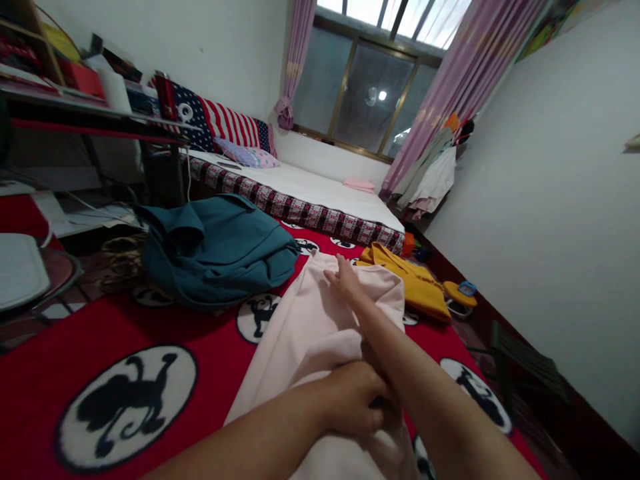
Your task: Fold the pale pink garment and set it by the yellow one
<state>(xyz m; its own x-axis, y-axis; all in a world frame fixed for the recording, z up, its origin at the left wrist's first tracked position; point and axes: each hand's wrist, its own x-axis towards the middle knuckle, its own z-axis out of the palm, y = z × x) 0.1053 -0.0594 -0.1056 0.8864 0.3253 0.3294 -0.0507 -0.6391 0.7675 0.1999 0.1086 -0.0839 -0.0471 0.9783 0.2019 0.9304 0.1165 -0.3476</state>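
Right arm stretched far out, right hand (345,277) flat, palm down, fingers straight and close together. Left arm bent across from the near left, left hand (357,400) curled in a loose fist, knuckles up. Left hand tucked just under the right forearm, touching it.

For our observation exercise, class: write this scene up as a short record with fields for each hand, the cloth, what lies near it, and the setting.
left hand: closed on a bunched part of the pink cloth, near end
right hand: laid flat on the cloth's far end, arm stretched out
pink cloth: spread along the red blanket
nearby: teal bag to the left, yellow garment to the right
setting: mattress below a window, pink curtains
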